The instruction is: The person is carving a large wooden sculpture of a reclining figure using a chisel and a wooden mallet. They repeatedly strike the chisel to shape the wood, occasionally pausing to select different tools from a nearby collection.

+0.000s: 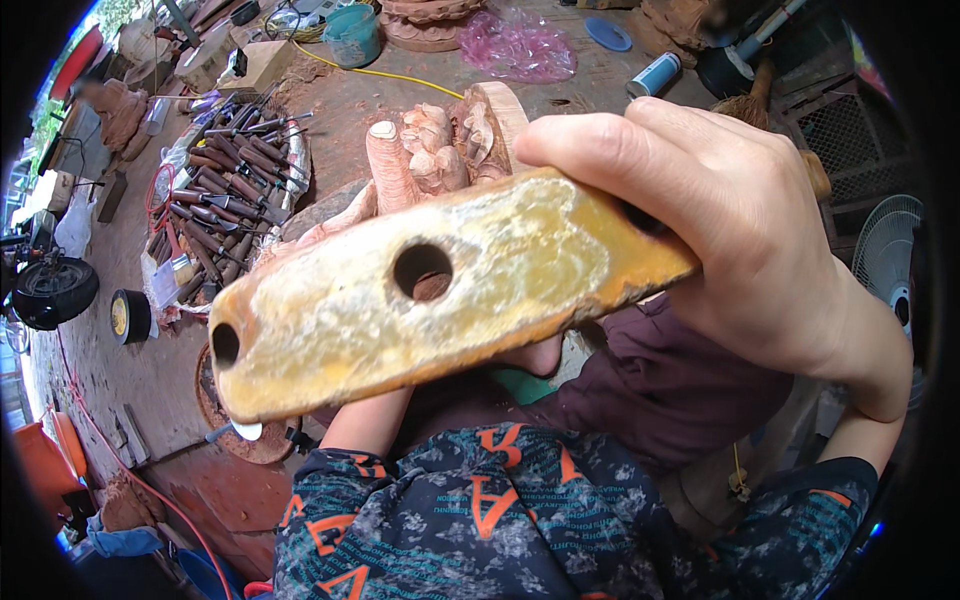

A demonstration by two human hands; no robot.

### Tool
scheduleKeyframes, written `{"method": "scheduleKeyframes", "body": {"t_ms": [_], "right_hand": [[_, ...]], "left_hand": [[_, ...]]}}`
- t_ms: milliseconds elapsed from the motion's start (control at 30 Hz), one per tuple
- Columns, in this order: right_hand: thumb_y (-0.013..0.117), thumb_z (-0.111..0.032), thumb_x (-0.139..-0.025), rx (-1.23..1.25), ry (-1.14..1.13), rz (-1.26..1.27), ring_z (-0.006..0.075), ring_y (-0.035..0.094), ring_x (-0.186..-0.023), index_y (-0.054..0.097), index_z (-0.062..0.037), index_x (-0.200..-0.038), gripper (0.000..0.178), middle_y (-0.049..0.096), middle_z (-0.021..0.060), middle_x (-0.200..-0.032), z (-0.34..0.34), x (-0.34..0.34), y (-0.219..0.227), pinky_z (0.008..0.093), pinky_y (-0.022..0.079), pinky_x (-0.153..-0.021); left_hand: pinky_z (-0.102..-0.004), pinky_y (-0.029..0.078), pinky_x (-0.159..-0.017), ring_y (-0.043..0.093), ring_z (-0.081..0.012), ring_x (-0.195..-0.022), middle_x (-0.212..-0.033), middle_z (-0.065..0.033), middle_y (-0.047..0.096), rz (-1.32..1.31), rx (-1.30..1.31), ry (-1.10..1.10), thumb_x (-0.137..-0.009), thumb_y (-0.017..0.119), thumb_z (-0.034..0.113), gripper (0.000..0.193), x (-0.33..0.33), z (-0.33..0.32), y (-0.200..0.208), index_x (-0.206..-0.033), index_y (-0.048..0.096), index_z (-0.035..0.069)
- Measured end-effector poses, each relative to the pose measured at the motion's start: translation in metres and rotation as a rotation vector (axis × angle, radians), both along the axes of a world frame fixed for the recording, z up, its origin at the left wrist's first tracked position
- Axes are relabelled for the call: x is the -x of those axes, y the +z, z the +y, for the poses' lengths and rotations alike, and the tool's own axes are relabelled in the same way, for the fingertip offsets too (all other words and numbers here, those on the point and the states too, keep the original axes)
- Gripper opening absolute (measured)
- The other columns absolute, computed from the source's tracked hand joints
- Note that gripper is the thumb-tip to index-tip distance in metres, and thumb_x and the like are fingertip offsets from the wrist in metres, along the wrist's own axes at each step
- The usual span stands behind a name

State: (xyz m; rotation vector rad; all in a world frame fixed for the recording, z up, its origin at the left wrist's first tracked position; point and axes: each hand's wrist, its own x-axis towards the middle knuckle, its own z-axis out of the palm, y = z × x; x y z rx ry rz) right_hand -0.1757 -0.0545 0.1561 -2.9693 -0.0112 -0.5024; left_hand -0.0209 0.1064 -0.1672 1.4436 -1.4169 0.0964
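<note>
My right hand (735, 200) is closed around one end of a long yellow block (510, 260), raised close to the camera. The block's face is worn and whitish, its lower edge is rough, and round holes pass into it. Most of my left hand is behind the block; one fingertip with a pale nail (384, 150) seems to show above it, and the left forearm (372, 418) comes up below. Beyond the block, a reddish wood carving (432, 150) with rounded shapes lies on the wooden work surface. How my left hand meets the carving is hidden.
Many wooden-handled carving tools (215, 190) lie heaped at the left, near a black roll (130, 316). At the back are a teal tub (351, 36), pink plastic wrap (518, 48) and a blue can (655, 75). A fan (888, 250) stands at the right.
</note>
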Motion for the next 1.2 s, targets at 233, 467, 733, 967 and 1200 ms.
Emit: {"method": "scheduleKeyframes", "body": {"t_ms": [233,467,733,967,1200], "right_hand": [[0.074,-0.02,-0.071,-0.105,0.039,-0.075,0.0242,0.058,-0.064,0.066,-0.0114,-0.11,0.041,0.056,0.0054,-0.075,0.004,-0.005,-0.005,0.0335,0.045,-0.055],[0.064,-0.023,-0.068,0.538,0.065,-0.006,0.0177,0.044,-0.058,0.071,-0.0315,-0.1,0.033,0.042,0.0009,-0.072,0.01,-0.008,0.006,0.0295,0.035,-0.052],[0.062,-0.025,-0.07,0.547,0.076,-0.009,0.0162,0.045,-0.057,0.068,-0.0295,-0.1,0.031,0.045,-0.0005,-0.071,0.013,-0.011,0.005,0.0288,0.035,-0.05],[0.063,-0.024,-0.072,0.684,0.105,-0.073,0.0151,0.043,-0.056,0.066,-0.0259,-0.097,0.025,0.043,-0.0004,-0.069,0.012,-0.017,-0.006,0.0276,0.034,-0.049],[0.06,-0.019,-0.071,0.574,0.12,0.022,0.0196,0.041,-0.058,0.065,-0.0201,-0.103,0.032,0.038,0.0027,-0.069,0.022,-0.005,0.0,0.0314,0.034,-0.052]], "left_hand": [[-0.0375,0.05,-0.09,0.06,-0.0249,-0.106,-0.119,-0.014,0.06,0.12,-0.076,-0.134,-0.087,0.062,-0.003,0.048,0.012,0.003,0.035,-0.132,0.046,0.007],[-0.0367,0.051,-0.088,0.061,-0.0236,-0.105,-0.118,-0.0143,0.06,0.22,-0.045,-0.172,-0.09,0.059,0.001,0.041,0.028,-0.012,0.057,-0.128,0.047,0.007],[-0.0357,0.052,-0.086,0.061,-0.0222,-0.104,-0.116,-0.0145,0.06,0.413,-0.029,-0.231,-0.092,0.057,0.007,0.033,0.029,-0.026,0.061,-0.124,0.049,0.007],[-0.0349,0.053,-0.084,0.062,-0.0209,-0.103,-0.115,-0.0148,0.06,0.819,0.01,-0.383,-0.095,0.055,0.011,0.026,0.03,-0.036,0.065,-0.121,0.051,0.007],[-0.0391,0.054,-0.079,0.065,-0.0294,-0.093,-0.106,-0.0217,0.063,0.474,0.493,-0.135,-0.079,0.072,-0.003,0.031,0.053,-0.063,0.065,-0.099,0.05,0.004]]}}
